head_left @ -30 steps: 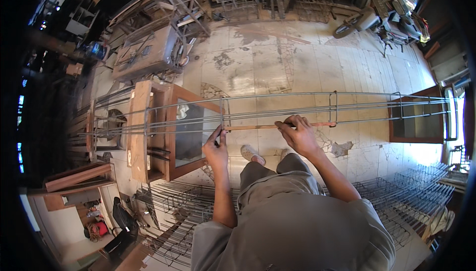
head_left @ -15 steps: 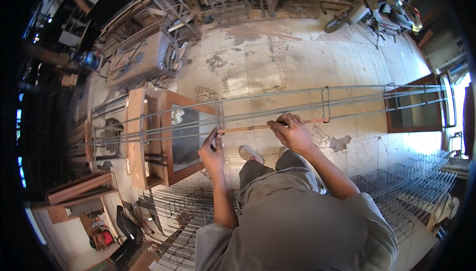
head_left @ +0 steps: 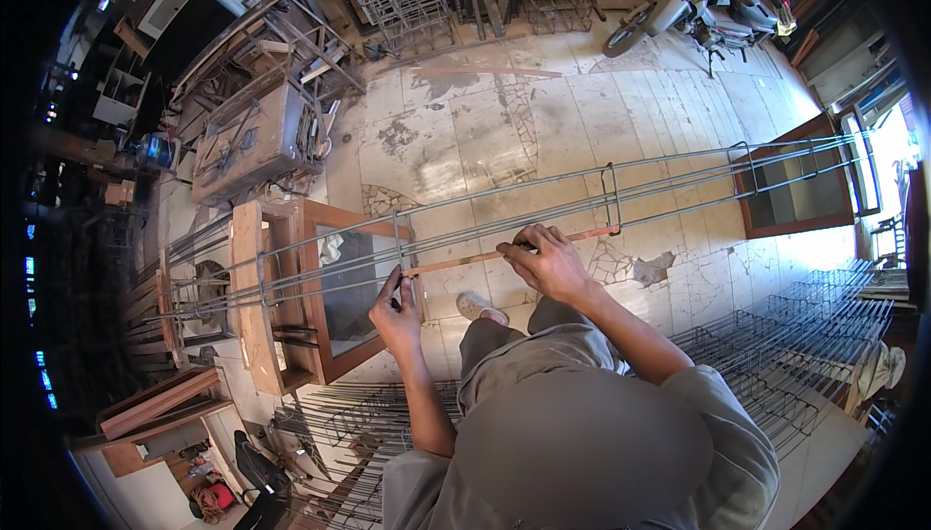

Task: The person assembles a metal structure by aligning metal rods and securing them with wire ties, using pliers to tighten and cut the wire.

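A long, narrow cage of steel bars [head_left: 465, 229] runs across in front of me, with square wire stirrups around its bars. A thin tan stick [head_left: 456, 264] with a reddish right end lies along the cage's near side, between two stirrups. My right hand [head_left: 551, 263] is closed over the stick, right of its middle. My left hand [head_left: 396, 315] pinches at the near corner of the left stirrup [head_left: 399, 239], where the stick's left end meets it. The fingers partly hide that contact. The stick's reddish end reaches the right stirrup [head_left: 612, 195].
Wooden frames with glass panes [head_left: 359, 288] stand under the cage at left, and another frame [head_left: 797, 186] is under its right end. Bundled steel cages [head_left: 776, 346] lie behind me at right. A motorbike [head_left: 679, 11] and a cluttered workbench [head_left: 247, 142] stand farther off.
My view has shifted and tilted slightly, so the cage now slants up to the right. Both hands keep their places on the stick and stirrup.
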`<state>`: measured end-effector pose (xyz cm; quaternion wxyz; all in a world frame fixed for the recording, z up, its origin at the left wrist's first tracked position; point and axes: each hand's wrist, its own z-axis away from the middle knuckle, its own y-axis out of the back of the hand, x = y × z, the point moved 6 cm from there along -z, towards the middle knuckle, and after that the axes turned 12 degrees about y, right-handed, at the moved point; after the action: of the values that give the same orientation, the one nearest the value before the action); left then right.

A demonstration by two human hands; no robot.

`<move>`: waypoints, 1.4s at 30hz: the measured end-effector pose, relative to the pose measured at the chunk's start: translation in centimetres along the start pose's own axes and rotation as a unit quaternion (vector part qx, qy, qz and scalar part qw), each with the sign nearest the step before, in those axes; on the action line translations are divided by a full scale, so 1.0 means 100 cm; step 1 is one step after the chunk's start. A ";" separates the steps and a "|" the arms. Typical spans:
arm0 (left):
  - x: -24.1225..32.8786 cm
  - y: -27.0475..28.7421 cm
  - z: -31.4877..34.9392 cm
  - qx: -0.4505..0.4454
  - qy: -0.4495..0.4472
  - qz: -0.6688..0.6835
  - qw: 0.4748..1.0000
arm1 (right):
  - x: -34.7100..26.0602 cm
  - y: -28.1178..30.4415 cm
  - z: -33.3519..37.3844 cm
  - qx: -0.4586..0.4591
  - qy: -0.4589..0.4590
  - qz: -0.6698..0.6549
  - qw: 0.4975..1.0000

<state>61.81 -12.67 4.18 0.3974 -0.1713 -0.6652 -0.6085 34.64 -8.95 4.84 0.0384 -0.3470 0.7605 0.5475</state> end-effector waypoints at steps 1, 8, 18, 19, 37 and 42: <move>0.000 -0.001 0.000 0.002 -0.007 -0.004 1.000 | -0.003 0.004 -0.002 0.016 0.006 0.006 1.000; 0.000 0.054 0.023 0.049 -0.031 0.033 0.998 | 0.028 0.130 0.019 0.262 -0.084 0.181 0.944; 0.027 0.040 0.032 -0.107 0.080 0.386 0.913 | 0.183 0.149 0.150 0.154 -0.375 0.180 0.896; 0.039 0.036 0.030 -0.111 0.056 0.385 0.914 | 0.184 0.148 0.153 0.119 -0.416 0.190 0.881; 0.143 -0.015 0.119 -0.216 0.065 0.517 0.826 | -0.089 0.051 0.001 0.246 -0.149 -0.489 0.824; 0.115 -0.014 0.109 -0.194 0.031 0.518 0.833 | -0.093 0.031 -0.010 0.197 -0.128 -0.481 0.845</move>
<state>50.14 -5.57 12.32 0.6332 -0.5455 -0.3345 -0.4354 40.21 -4.73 11.84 0.4611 -0.5811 0.5786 0.3390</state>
